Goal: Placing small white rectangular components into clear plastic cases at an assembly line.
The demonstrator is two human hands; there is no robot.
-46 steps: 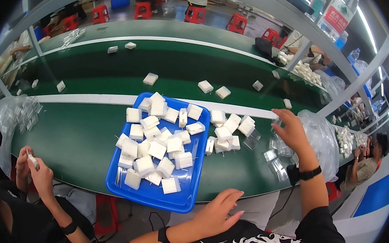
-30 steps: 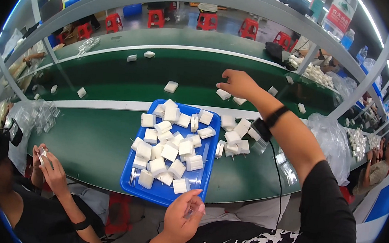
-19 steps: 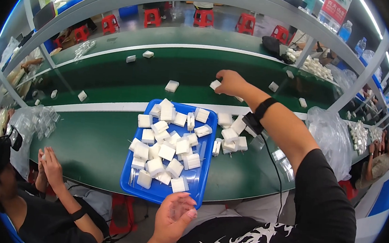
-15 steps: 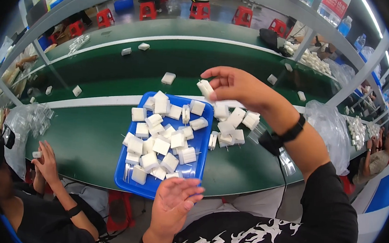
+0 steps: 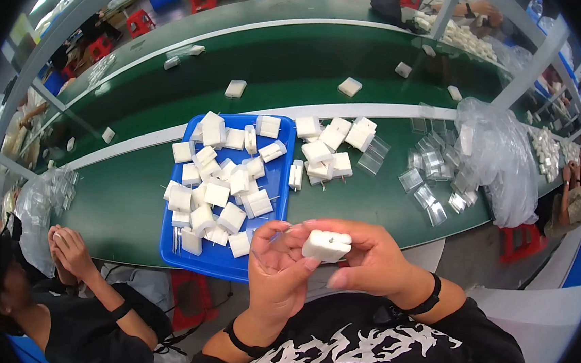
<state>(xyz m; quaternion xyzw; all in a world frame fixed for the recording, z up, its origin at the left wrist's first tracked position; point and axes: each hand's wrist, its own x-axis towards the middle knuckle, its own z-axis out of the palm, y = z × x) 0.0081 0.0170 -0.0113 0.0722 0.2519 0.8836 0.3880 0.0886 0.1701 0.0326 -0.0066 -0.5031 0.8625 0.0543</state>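
Close to my chest, a small white plastic block [image 5: 327, 246] with rounded ridges and a dark hole in its end is held between both hands. My left hand [image 5: 278, 266] has its thumb against the block's near left side, its fingers curled. My right hand [image 5: 373, 260] closes on it from the right, fingers behind; parts of the grip are hidden. Just beyond is a blue tray [image 5: 171, 237] heaped with similar white blocks [image 5: 217, 192], several with clear covers and thin metal pins. Right of the tray lies another pile of white blocks [image 5: 335, 134].
Clear plastic sleeves [image 5: 435, 159] and a clear bag [image 5: 490, 163] lie right on the green table [image 5: 118, 202]. Behind a white rail, a green conveyor belt [image 5: 299, 73] carries scattered white blocks. At lower left a co-worker [image 5: 76, 301] has both hands together.
My right hand has come back from over the belt to my chest, and both hands now meet on a white block. The view has tilted down. The co-worker's hands have closed together.
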